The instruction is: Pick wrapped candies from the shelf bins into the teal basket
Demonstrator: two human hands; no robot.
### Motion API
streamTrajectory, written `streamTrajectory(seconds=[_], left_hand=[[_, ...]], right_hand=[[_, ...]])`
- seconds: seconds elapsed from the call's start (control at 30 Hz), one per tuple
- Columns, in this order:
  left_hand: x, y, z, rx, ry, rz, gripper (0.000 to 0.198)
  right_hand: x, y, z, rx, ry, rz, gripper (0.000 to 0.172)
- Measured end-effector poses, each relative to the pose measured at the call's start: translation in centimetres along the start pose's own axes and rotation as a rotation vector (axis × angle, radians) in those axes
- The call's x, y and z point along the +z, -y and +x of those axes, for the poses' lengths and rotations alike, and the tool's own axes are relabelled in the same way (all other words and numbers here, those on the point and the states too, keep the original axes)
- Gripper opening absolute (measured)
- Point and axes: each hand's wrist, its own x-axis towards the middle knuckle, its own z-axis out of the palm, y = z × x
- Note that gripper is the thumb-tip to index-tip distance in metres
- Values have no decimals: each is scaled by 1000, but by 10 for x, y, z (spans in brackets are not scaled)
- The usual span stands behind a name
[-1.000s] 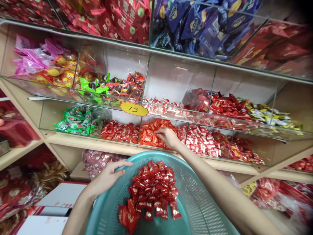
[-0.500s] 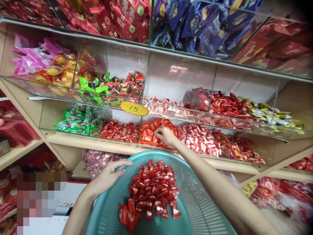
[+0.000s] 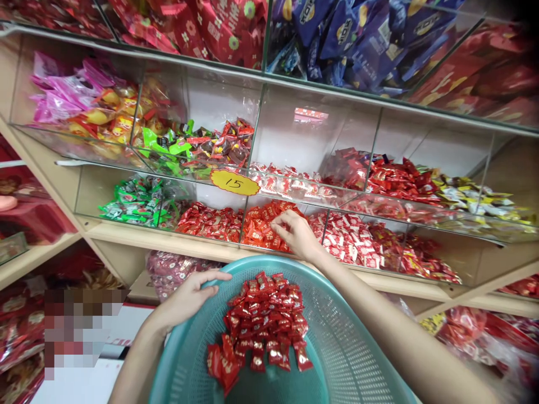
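A teal plastic basket [image 3: 356,314] with perforated walls stands below the shelf, tilted toward me. Inside it lies a heap of small red-wrapped candies [image 3: 265,320] with gold print. My left hand [image 3: 191,294] grips the basket's left rim, thumb and fingers over the edge. Over the bin of orange-red wrapped candies [image 3: 261,221], my right hand [image 3: 298,233] hovers with fingers curled in toward the thumb as in a pinch. Whatever may be between those fingertips is too small to make out. The right forearm crosses above the basket's right side.
Clear dividers split the shelf into bins, with red-and-white candies [image 3: 351,238] to the right and dark red ones [image 3: 210,221] to the left. A yellow price tag [image 3: 234,182] marked 15 hangs on the upper ledge. A wooden shelf edge [image 3: 168,244] runs before the basket.
My right hand has shifted slightly right and toward me over the orange-red candies. My left hand keeps its hold on the basket rim. The view has moved a little.
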Motion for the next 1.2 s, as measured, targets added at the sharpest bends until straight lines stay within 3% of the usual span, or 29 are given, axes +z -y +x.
streamTrajectory(seconds=[0.1,0.2,0.37,0.5,0.77,1.2], left_hand=[[1,1,0,7,10,-11,47],[2,3,1,7,12,-19,48],[2,6,2,13,-21,31,46],[2,8,0,23,-19,33,46],[2,6,-2,24,-14,6,43],[0,1,-2,26,-17,9,41]], right_hand=[[1,27,-21,-44,53,152,14],[18,52,-48,-25,204,302,14],[60,69,-92,289,410,582,13],[80,67,-108,499,440,650,11],[96,74,-116,636,380,877,10],[101,86,-146,418,508,407,19]])
